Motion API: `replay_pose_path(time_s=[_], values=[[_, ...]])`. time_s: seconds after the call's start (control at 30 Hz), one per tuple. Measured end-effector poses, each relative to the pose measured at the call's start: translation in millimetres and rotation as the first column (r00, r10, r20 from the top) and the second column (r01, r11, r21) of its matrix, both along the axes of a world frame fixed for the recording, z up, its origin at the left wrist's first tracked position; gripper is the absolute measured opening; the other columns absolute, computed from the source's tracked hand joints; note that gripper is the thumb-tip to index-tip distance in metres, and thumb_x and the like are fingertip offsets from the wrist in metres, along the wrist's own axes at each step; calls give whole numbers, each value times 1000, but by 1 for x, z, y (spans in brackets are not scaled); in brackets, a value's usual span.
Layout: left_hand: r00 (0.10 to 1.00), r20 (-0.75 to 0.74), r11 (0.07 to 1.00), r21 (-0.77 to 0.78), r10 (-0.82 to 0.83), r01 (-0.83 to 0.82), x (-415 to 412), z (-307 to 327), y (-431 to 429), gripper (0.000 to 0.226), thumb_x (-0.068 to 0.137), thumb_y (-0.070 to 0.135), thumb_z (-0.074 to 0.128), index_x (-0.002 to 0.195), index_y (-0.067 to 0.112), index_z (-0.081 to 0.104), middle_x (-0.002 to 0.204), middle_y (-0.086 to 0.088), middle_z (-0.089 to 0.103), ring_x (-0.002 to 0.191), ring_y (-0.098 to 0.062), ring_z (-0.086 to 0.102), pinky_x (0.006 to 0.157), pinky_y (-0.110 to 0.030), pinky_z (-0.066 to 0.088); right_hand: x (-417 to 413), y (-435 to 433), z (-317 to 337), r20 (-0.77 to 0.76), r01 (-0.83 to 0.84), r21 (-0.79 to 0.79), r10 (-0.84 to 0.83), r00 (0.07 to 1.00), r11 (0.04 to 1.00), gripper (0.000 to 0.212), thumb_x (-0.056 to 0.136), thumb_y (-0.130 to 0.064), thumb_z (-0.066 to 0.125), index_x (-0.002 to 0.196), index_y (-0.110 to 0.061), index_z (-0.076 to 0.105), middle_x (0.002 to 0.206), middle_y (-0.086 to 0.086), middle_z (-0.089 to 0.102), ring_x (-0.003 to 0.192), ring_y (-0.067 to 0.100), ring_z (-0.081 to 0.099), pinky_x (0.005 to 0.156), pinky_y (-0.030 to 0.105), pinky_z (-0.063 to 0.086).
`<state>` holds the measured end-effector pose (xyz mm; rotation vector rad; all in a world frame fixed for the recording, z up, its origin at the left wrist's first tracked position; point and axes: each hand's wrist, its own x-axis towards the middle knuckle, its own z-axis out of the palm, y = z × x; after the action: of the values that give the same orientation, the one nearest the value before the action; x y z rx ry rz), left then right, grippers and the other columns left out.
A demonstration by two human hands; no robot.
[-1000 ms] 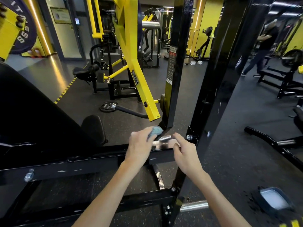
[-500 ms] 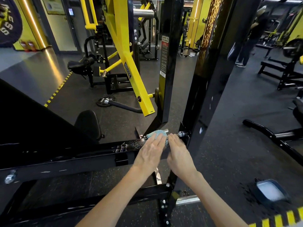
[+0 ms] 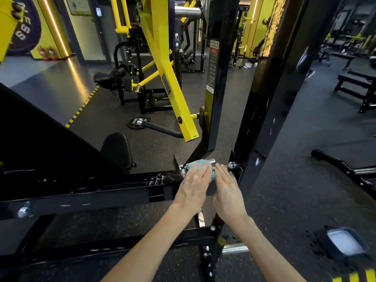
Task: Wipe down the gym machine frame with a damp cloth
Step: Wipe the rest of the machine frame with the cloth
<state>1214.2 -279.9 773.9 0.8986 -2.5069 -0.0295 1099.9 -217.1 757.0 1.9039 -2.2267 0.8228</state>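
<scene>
You are leaning over a black gym machine and pressing one crumpled blue cloth [image 3: 196,164] onto the far end of its upper crossbar [image 3: 122,186], where the bar is meeting a black upright post [image 3: 262,119]. Your left hand [image 3: 194,185] is lying flat on the cloth with fingers straight, likely to spread pressure along the bar. Your right hand [image 3: 227,188] is sitting just beside it, fingers also straight and holding nothing, seemingly bracing against the frame; whether it is touching the cloth's hanging edge is unclear. A short chrome peg [image 3: 211,160] is poking out just past the cloth. One basin [image 3: 345,244] is waiting on the rubber floor to your right, probably for rinsing. Counting: two hands, one cloth, one basin, two black crossbars in front of you.
</scene>
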Motion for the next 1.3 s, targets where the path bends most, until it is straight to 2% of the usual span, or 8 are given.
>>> replay_pose_path(time_s=[0.3, 0.43, 0.7, 0.87, 0.97, 1.07, 1.17, 1.3], values=[[985, -2, 984, -47, 174, -173, 84, -5, -6, 83, 38, -11, 93, 117, 1, 69, 115, -12, 72, 106, -26, 70, 95, -33, 48, 23, -14, 1, -201, 27, 60, -15, 980, 998, 69, 54, 8, 77, 121, 10, 60, 125, 26, 61, 122, 42, 56, 103, 53, 43], [980, 41, 980, -46, 195, -193, 70, 0, 4, 82, 31, -1, 97, 108, 2, 73, 104, -9, 73, 99, -25, 72, 81, -33, 59, 46, -19, -1, -244, -90, 124, 119, 962, 988, 79, 56, -3, 82, 130, 5, 56, 134, 20, 57, 129, 37, 52, 104, 51, 44], [976, 134, 986, -25, 169, -167, 82, 3, 3, 88, 33, 10, 97, 117, 7, 71, 115, -5, 72, 108, -18, 68, 97, -26, 50, 32, -15, -5, -124, -120, 41, 124, 984, 992, 76, 54, 19, 70, 128, 9, 57, 134, 23, 57, 127, 37, 54, 105, 54, 44], [948, 106, 953, -12, 301, -301, 151, -6, -14, 70, 95, -6, 49, 156, 11, 19, 162, -4, 26, 150, -18, 21, 115, -17, 2, 41, -16, -6, -161, -61, 4, 61, 985, 998, 72, 52, 17, 71, 123, 13, 58, 128, 27, 59, 123, 41, 56, 107, 50, 42], [928, 3, 927, -39, 373, -373, 140, -8, -11, 72, 64, -9, 83, 131, 3, 60, 130, -9, 64, 125, -24, 59, 102, -24, 44, 50, -19, -7, -190, -40, 21, 44, 981, 999, 71, 51, 12, 72, 121, 14, 57, 126, 28, 59, 121, 42, 56, 107, 45, 34], [959, 12, 956, -87, 282, -280, 103, 1, -2, 70, 32, -2, 88, 99, 9, 76, 97, -1, 74, 93, -18, 72, 82, -25, 55, 55, -23, -2, -199, -15, 56, 26, 980, 998, 67, 55, 8, 72, 120, 16, 56, 124, 31, 59, 120, 44, 56, 103, 52, 45], [978, 42, 979, -20, 205, -205, 84, 8, 10, 78, 31, 3, 95, 106, 8, 74, 103, -4, 74, 97, -20, 71, 86, -26, 55, 60, -26, 2, -251, -39, 107, 65, 966, 994, 69, 58, 3, 76, 123, 16, 55, 126, 31, 58, 123, 45, 55, 102, 55, 46], [957, 87, 959, 40, 276, -280, 124, 6, 2, 79, 64, -16, 77, 137, 3, 55, 136, -13, 60, 127, -28, 57, 108, -35, 38, 65, -31, 2, -295, -116, 139, 153, 943, 983, 75, 60, -5, 79, 129, 11, 54, 133, 26, 56, 127, 40, 52, 104, 53, 44]])
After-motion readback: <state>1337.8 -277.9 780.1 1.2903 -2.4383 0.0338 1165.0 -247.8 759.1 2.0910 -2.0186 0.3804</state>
